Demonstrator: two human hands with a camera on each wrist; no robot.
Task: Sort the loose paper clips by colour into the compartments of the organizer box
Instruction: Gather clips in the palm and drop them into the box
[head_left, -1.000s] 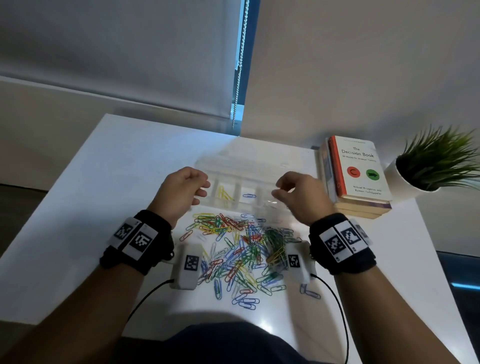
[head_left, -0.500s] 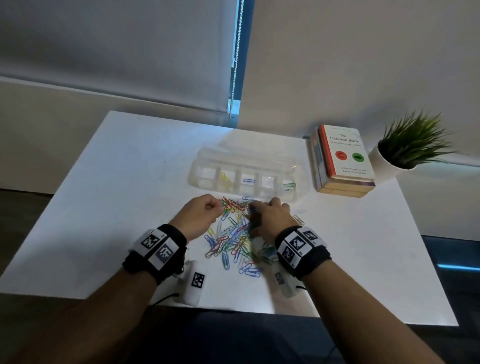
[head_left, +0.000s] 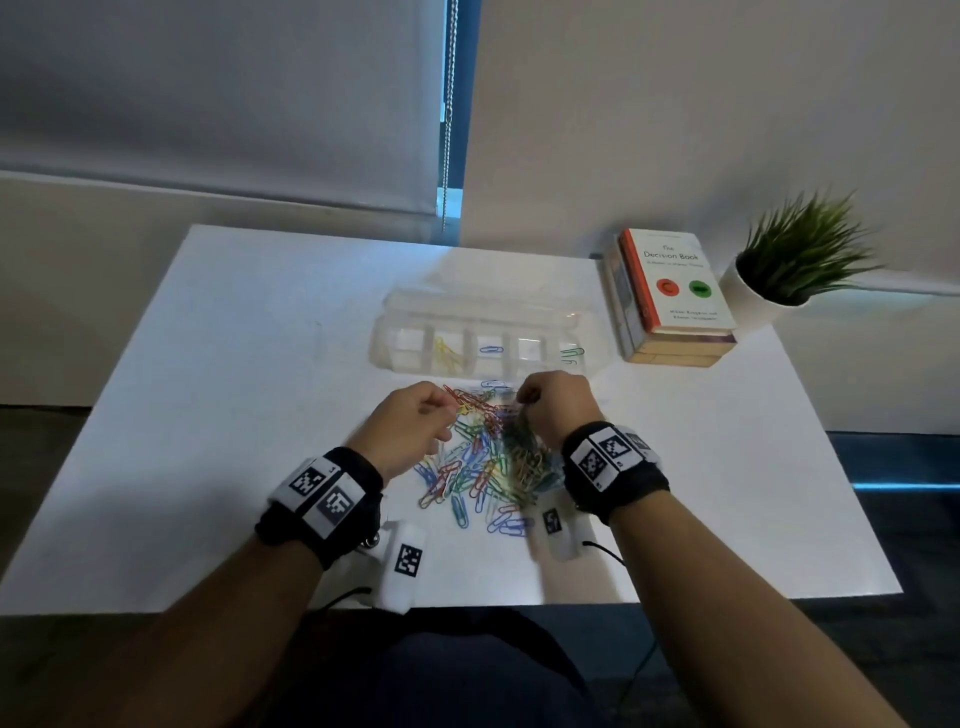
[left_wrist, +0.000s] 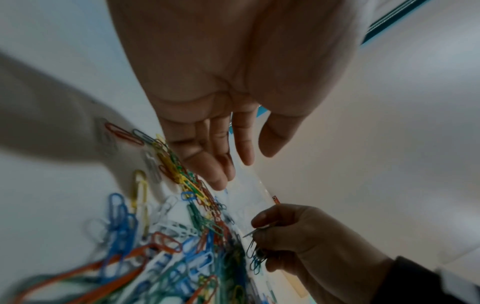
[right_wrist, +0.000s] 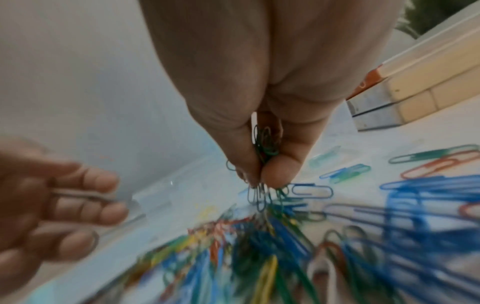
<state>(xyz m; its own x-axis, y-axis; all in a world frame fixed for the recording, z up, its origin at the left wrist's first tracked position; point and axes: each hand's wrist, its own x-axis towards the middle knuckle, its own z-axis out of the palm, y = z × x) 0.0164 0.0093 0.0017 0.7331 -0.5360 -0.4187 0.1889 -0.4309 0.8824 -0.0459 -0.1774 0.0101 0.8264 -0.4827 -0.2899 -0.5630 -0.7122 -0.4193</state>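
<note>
A heap of mixed-colour paper clips lies on the white table in front of the clear organizer box. Its compartments hold yellow clips, a blue clip and green clips. My right hand is at the heap's far right and pinches a bunch of green clips between thumb and fingers, just above the pile. My left hand hovers over the heap's far left. Its fingers are loose and hold nothing I can see.
A stack of books stands right of the box, with a potted plant behind it. The table stretches bare to the left. Its front edge runs just below my wrists.
Both hands came down from the box to the pile. The right hand has gathered green clips into a pinch and lifted slightly. The head view has pulled back.
</note>
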